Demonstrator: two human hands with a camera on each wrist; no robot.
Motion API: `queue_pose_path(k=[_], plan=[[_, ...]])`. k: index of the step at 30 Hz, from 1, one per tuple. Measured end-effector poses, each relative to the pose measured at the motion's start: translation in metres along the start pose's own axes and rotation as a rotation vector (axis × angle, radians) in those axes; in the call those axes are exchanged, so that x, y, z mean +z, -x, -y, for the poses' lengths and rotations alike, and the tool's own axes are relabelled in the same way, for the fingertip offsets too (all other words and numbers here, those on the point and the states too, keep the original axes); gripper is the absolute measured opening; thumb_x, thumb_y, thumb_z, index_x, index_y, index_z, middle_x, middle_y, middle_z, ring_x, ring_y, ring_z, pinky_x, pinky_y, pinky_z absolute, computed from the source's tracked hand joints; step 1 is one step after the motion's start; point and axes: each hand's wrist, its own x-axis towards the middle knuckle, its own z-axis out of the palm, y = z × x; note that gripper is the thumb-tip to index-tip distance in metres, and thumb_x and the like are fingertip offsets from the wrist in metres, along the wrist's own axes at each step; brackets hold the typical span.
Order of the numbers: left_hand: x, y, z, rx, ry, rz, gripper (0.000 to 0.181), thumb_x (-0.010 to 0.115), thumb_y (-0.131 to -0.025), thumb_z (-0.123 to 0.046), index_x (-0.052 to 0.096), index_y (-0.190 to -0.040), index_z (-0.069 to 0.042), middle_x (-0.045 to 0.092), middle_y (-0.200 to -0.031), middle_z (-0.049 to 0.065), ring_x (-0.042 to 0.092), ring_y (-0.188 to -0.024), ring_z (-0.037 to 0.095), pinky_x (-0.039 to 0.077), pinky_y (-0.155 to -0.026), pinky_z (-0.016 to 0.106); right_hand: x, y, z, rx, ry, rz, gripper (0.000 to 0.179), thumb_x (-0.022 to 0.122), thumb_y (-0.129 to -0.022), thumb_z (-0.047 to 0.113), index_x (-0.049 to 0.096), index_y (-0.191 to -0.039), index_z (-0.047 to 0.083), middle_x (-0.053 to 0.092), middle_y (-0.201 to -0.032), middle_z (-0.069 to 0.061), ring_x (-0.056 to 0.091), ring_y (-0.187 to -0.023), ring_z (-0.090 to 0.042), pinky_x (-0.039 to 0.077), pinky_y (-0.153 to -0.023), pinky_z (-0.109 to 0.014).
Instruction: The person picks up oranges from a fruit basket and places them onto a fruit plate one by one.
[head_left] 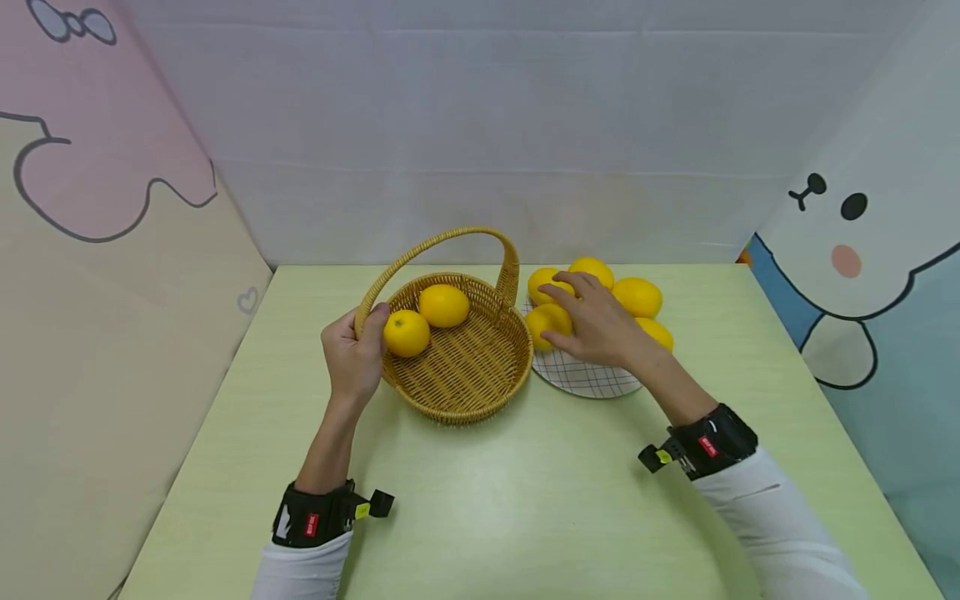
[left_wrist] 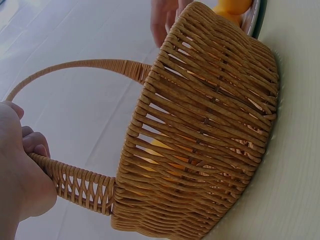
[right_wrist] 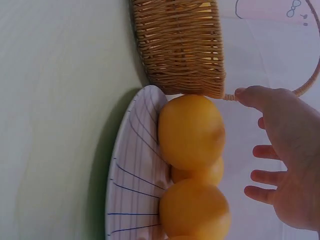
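A round wicker basket (head_left: 480, 362) with a tall arched handle (head_left: 508, 271) stands on the table. My left hand (head_left: 354, 358) grips the handle's left side, its fingers curled round the woven strip in the left wrist view. Two lemons (head_left: 444, 306) lie inside the basket, towards its left and back. Right of it, a white plate (head_left: 592, 382) with a dark grid pattern bears several lemons (head_left: 637, 297). Over the plate is my right hand (head_left: 600, 321), fingers spread and holding nothing. In the right wrist view it hovers apart from the nearest lemon (right_wrist: 191, 132).
The pale green table (head_left: 480, 517) reaches back to a white cloth wall (head_left: 480, 125). Printed cartoon panels (head_left: 847, 258) flank it on both sides. The basket's right rim is close beside the plate's left edge.
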Motion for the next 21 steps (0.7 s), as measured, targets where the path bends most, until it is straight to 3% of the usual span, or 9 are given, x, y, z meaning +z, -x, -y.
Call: queue_pose_path(k=[7, 12, 21], plan=[[0.000, 0.000, -0.001, 0.005, -0.004, 0.001, 0.051, 0.063, -0.111, -0.015, 0.047, -0.063, -0.009, 0.039, -0.052, -0.011, 0.032, -0.043, 0.004, 0.025, -0.042, 0.017, -0.020, 0.005, 0.004, 0.002, -0.035, 0.004, 0.076, 0.080, -0.104, 0.041, 0.051, -0.166, 0.010, 0.043, -0.174, -0.027, 0.040, -0.162, -0.051, 0.034, -0.133, -0.074], [0.000, 0.000, -0.001, 0.007, -0.003, -0.001, 0.051, 0.063, -0.111, -0.015, 0.048, -0.063, -0.008, 0.040, -0.052, -0.011, 0.033, -0.043, 0.003, 0.026, -0.042, 0.018, -0.021, 0.005, 0.012, -0.026, -0.071, 0.005, 0.072, 0.080, -0.104, 0.038, 0.054, -0.165, 0.012, 0.043, -0.174, -0.025, 0.041, -0.162, -0.050, 0.037, -0.131, -0.074], [0.000, 0.000, -0.001, 0.010, 0.007, 0.000, 0.050, 0.064, -0.111, -0.015, 0.048, -0.064, -0.008, 0.039, -0.052, -0.012, 0.032, -0.044, 0.003, 0.025, -0.042, 0.017, -0.013, -0.002, 0.038, -0.163, -0.100, 0.053, 0.071, 0.081, -0.104, 0.037, 0.053, -0.165, 0.014, 0.046, -0.173, -0.024, 0.045, -0.161, -0.047, 0.041, -0.131, -0.069]])
